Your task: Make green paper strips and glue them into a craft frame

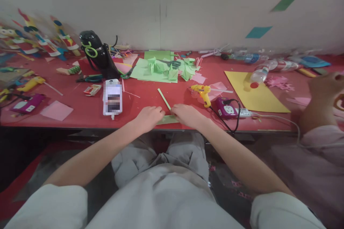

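Observation:
Both my hands rest at the front edge of the red table (88,111). My left hand (148,116) and my right hand (187,114) are closed, each pinching one end of a light green paper piece (167,119) that lies flat between them. A thin green paper strip (163,98) lies just beyond my fingers. Further back lies a pile of folded green paper shapes (163,68) with scissors on it.
A phone (112,97) lies left of my hands and a black bottle (97,54) behind it. A yellow glue gun (202,93), a purple power strip (227,108) and yellow paper (255,93) sit right. Another person's arm (317,96) is at far right.

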`<state>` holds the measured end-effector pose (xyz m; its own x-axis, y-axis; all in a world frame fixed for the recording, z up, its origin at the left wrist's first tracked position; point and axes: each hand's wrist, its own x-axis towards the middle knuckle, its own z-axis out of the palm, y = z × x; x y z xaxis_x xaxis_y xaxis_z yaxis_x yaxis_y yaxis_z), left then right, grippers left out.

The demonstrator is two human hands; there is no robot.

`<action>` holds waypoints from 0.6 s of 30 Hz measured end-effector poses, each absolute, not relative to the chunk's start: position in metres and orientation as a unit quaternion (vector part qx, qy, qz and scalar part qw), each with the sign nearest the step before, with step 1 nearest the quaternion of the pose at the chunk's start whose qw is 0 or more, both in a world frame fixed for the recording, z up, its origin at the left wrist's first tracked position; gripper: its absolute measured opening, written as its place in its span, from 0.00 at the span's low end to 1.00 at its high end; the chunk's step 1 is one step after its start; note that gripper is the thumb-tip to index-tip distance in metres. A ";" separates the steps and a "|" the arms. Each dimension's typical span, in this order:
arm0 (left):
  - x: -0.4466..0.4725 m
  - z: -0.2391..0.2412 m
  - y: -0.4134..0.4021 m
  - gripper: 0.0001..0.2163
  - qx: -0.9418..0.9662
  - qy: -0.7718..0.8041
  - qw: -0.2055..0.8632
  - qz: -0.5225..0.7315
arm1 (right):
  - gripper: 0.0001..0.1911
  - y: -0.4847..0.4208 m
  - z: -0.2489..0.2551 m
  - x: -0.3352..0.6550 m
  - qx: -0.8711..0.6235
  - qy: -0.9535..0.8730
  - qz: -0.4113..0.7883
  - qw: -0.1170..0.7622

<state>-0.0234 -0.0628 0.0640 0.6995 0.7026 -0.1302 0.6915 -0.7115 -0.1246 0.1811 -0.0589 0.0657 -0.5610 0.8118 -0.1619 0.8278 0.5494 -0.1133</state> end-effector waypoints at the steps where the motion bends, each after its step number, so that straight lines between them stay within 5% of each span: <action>1: -0.023 0.064 -0.066 0.11 -0.921 -0.377 0.039 0.086 | 0.14 -0.063 0.064 0.180 0.465 0.882 -0.065 0.052; 18: -0.014 0.047 -0.120 0.18 -0.861 -0.505 0.055 0.011 | 0.13 -0.103 0.046 0.169 0.533 0.845 0.012 0.035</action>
<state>-0.0138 -0.1198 0.0474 0.4888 0.8717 0.0360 0.8692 -0.4830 -0.1059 0.1686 -0.1029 0.0456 -0.4287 0.9023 -0.0467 0.9005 0.4309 0.0588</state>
